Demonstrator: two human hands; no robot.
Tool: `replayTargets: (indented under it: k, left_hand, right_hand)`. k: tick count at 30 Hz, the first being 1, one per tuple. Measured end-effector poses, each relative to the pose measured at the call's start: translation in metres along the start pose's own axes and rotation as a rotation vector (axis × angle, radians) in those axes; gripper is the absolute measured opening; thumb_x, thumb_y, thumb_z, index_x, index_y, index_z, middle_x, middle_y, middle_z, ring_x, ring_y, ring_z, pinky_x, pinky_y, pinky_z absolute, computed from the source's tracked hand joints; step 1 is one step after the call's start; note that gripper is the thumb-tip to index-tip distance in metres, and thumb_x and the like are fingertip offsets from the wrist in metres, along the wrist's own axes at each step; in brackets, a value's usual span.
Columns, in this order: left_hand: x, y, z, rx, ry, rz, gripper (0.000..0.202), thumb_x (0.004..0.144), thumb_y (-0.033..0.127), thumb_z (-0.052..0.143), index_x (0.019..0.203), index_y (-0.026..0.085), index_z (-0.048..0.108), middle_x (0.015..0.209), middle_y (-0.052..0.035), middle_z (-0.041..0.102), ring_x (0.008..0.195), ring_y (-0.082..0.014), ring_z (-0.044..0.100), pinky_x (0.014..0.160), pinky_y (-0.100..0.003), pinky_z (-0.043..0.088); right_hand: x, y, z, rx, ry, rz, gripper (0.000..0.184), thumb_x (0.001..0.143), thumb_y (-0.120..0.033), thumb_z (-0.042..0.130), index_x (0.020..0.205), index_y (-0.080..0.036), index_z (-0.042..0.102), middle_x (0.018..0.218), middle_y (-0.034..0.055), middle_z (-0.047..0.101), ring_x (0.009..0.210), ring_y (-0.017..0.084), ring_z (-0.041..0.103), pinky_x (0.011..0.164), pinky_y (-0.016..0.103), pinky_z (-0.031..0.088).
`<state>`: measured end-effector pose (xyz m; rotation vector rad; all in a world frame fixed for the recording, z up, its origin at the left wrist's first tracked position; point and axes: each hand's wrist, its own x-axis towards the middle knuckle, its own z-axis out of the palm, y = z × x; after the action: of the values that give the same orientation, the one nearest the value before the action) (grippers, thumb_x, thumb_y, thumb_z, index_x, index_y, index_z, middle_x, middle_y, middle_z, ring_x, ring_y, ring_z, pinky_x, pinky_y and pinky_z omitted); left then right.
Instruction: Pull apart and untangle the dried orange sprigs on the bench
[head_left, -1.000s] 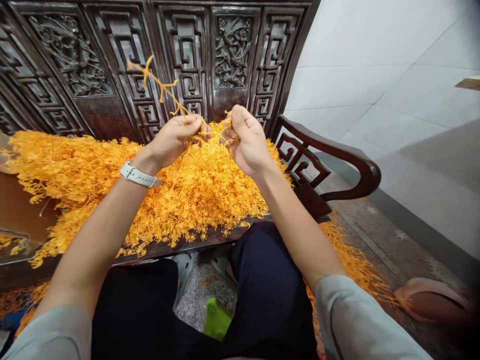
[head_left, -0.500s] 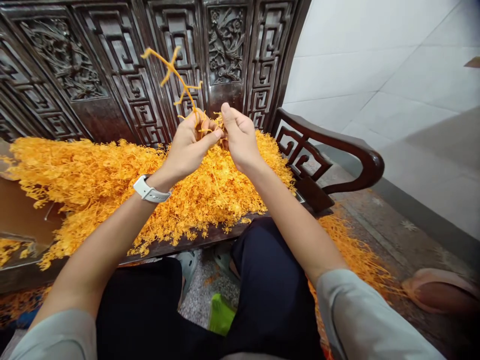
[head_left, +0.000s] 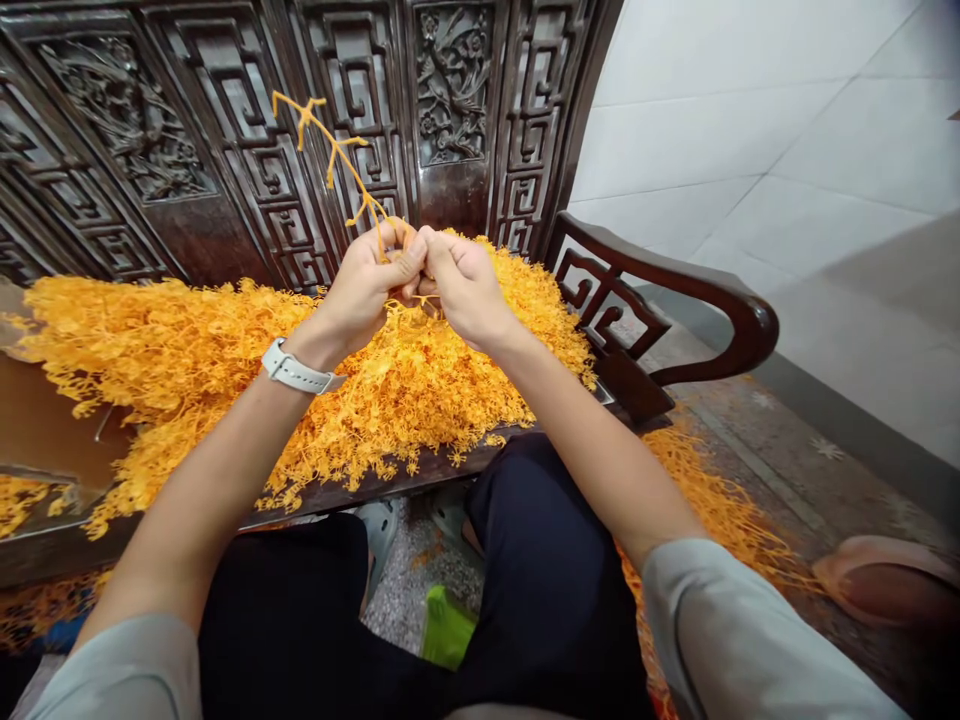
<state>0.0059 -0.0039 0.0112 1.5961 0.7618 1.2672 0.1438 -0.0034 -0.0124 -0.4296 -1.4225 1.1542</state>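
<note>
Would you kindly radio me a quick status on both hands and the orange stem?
Left hand holding branched orange stem, top end poking upward. Right hand against left, any pinched piece hidden. Orange pile beneath; no obstruction seen at hands.

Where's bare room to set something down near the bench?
Mostly bare: floor patch bordered by the shoes and green object; at right, the floor strip between orange strands and wall. Crowded: bench seat, under the orange pile.

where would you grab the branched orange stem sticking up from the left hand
I'd pinch the orange stem between its two lower forks, probably from the right: that stretch looks straight and bare, side branches spread above and below, and the left hand grips lower down.
</note>
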Motion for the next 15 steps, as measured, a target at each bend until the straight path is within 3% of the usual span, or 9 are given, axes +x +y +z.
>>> replayTargets:
  k: [4, 9, 12, 15]
  left_hand:
    - [-0.004, 0.006, 0.005, -0.075, -0.01, 0.006, 0.032, 0.091, 0.046, 0.087, 0.093, 0.022, 0.066, 0.076, -0.0004, 0.067, 0.081, -0.0168, 0.073, 0.071, -0.028, 0.056]
    - [-0.012, 0.007, 0.02, -0.177, -0.072, -0.057, 0.017, 0.092, 0.032, 0.084, 0.099, 0.02, 0.075, 0.099, -0.0045, 0.077, 0.101, -0.018, 0.074, 0.088, -0.031, 0.059]
    - [-0.014, 0.004, 0.025, -0.178, -0.082, -0.057, 0.01, 0.092, 0.027, 0.084, 0.093, 0.02, 0.076, 0.099, -0.0037, 0.077, 0.104, -0.0181, 0.073, 0.093, -0.031, 0.058]
    - [-0.013, 0.003, 0.023, -0.173, -0.089, -0.041, 0.016, 0.094, 0.028, 0.081, 0.082, 0.019, 0.074, 0.087, -0.0028, 0.073, 0.093, -0.017, 0.07, 0.091, -0.033, 0.057]
  right_hand:
    - [0.001, 0.0, -0.002, -0.043, 0.167, -0.032, 0.061, 0.099, -0.083, 0.047, 0.086, -0.023, 0.05, 0.073, -0.0026, 0.051, 0.07, 0.01, 0.06, 0.056, 0.02, 0.048]
    - [0.003, -0.003, -0.011, -0.198, 0.435, -0.238, 0.057, 0.102, -0.076, 0.05, 0.08, -0.024, 0.041, 0.08, -0.0015, 0.046, 0.078, 0.01, 0.059, 0.062, 0.02, 0.051]
    - [0.004, -0.006, -0.012, -0.22, 0.445, -0.274, 0.056, 0.103, -0.074, 0.051, 0.079, -0.024, 0.039, 0.079, -0.0019, 0.043, 0.076, 0.01, 0.059, 0.06, 0.02, 0.049]
    - [0.001, -0.01, -0.009, -0.119, 0.334, -0.175, 0.056, 0.101, -0.072, 0.057, 0.078, -0.024, 0.04, 0.071, -0.0041, 0.042, 0.063, 0.008, 0.054, 0.052, 0.018, 0.044]
